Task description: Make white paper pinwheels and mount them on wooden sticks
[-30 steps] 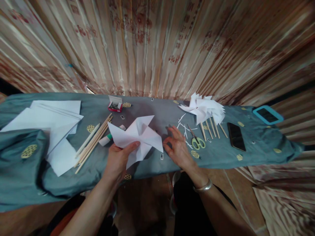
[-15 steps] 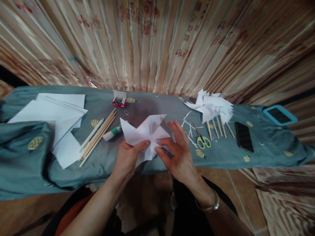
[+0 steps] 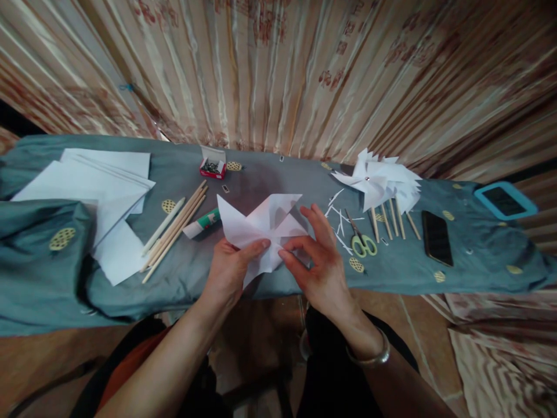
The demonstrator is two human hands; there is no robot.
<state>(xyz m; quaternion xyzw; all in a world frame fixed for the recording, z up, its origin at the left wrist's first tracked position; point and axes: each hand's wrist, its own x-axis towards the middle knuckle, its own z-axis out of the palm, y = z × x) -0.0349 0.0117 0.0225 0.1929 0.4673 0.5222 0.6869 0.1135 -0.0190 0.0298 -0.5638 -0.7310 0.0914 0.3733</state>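
A white paper pinwheel (image 3: 261,223) with folded blades is held over the front edge of the cloth-covered table. My left hand (image 3: 230,264) grips it from the lower left, thumb pressed near its centre and the other fingers mostly hidden behind the paper. On the right side, my right hand (image 3: 317,261) pinches at the pinwheel close to the centre with thumb and index finger; its other fingers are raised. Whether something small sits in that pinch cannot be seen. A green and white glue stick (image 3: 202,223) lies just left of the pinwheel.
Wooden sticks (image 3: 176,232) and paper sheets (image 3: 104,191) lie left; a red box of small metal pins (image 3: 213,166) stands behind. Rightward are paper scraps (image 3: 337,215), scissors (image 3: 363,244), stacked pinwheels on sticks (image 3: 383,180), a phone (image 3: 437,238) and a blue-framed device (image 3: 505,201). A curtain (image 3: 278,75) hangs behind.
The view has shifted slightly, so the table's things sit a little higher. My right thumb and index finger have drawn closer together at the pinwheel; my left hand keeps its grip.
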